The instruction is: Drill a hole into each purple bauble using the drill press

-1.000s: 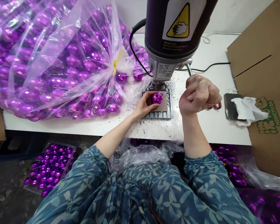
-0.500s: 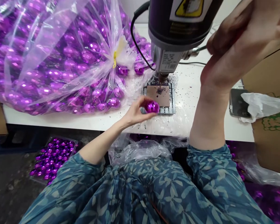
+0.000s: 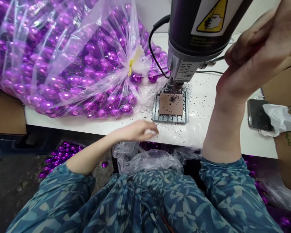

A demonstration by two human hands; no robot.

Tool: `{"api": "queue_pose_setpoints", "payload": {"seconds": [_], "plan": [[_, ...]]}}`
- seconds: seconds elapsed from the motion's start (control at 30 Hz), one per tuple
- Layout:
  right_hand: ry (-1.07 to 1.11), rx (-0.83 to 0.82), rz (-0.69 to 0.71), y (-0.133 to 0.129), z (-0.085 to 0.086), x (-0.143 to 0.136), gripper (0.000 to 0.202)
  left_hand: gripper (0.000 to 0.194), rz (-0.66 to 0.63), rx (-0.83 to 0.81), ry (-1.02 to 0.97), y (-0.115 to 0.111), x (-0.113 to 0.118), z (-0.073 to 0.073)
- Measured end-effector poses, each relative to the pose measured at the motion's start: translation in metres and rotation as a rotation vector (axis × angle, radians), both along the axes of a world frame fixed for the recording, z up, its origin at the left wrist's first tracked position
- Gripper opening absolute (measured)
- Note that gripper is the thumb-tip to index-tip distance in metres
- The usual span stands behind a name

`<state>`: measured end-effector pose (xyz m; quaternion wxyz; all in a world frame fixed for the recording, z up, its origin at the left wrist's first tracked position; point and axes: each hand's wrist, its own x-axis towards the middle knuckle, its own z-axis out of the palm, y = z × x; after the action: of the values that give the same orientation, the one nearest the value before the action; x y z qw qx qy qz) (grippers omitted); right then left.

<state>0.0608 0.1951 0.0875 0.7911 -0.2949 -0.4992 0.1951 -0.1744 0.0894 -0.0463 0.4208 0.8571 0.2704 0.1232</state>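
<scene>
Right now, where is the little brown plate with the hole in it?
In the head view, the brown plate lies on the grey slotted base under the drill press, right of the bag of purple beads.

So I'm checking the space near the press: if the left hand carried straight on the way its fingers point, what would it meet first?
The left hand lies at the table's front edge, fingers pointing right along it. Carried on, it would probably meet the right forearm first, though depth is unclear; the slotted metal base lies farther back.
</scene>
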Motion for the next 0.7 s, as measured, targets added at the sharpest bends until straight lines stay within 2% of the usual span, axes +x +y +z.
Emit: {"api": "queue_pose_setpoints", "payload": {"seconds": [0.07, 0.13, 0.2, 0.27, 0.37, 0.5, 0.6, 0.7], "plan": [[0.017, 0.089, -0.022, -0.001, 0.0, -0.001, 0.045, 0.028, 0.358, 0.1, -0.048, 0.049, 0.003, -0.002], [0.01, 0.092, -0.031, -0.004, 0.0, -0.002, 0.045, 0.034, 0.721, 0.21, -0.018, 0.104, 0.011, -0.012], [0.028, 0.087, -0.041, -0.007, 0.001, -0.004, 0.043, 0.031, 0.932, 0.227, 0.078, 0.155, 0.022, -0.027], [0.052, 0.095, -0.033, -0.01, 0.001, -0.006, 0.041, 0.025, 1.048, 0.173, 0.088, 0.197, 0.032, -0.045], [0.068, 0.11, -0.001, -0.012, 0.002, -0.008, 0.04, 0.015, 1.092, 0.133, -0.079, 0.234, 0.043, -0.069], [0.044, 0.131, 0.015, -0.014, 0.001, -0.007, 0.042, 0.017, 1.082, 0.127, -0.288, 0.247, 0.052, -0.086], [0.004, 0.147, 0.021, -0.012, -0.002, -0.005, 0.041, 0.03, 1.06, 0.066, -0.415, 0.245, 0.053, -0.087], [0.004, 0.24, 0.046, -0.003, -0.006, -0.003, 0.041, 0.039, 1.006, -0.105, -0.53, 0.232, 0.043, -0.078]]}}
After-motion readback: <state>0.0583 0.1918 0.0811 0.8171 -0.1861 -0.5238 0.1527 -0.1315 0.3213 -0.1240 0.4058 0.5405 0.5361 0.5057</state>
